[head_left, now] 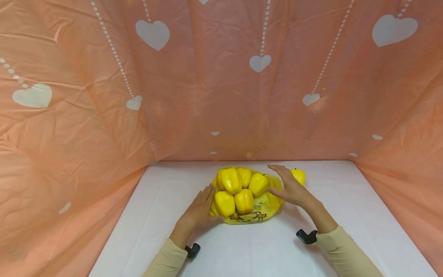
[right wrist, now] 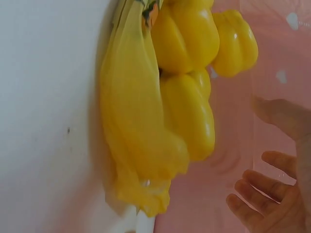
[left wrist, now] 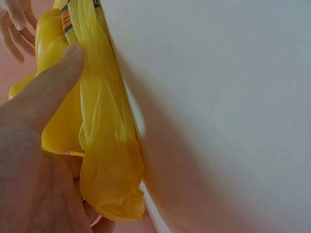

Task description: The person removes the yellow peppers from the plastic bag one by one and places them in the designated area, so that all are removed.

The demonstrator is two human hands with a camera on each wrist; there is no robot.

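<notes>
Touching the left edge of the yellow bag (head_left: 275, 206), the left hand (head_left: 200, 209) had straight fingers, thumb apart; the right hand (head_left: 291, 188), fingers spread, hovered by its right side. Piled peppers (head_left: 231, 181) sat on the bag, near the back edge. White tabletop (head_left: 249, 250) stretched forward and sideways; heart-printed pink sheeting (head_left: 221, 104) enclosed it.

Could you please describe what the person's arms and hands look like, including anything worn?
The left hand and right hand wear no gloves. The left sleeve and right sleeve are plain beige, ending short of the hands. A small, black, bent device sits at each wrist: left device, right device.
</notes>
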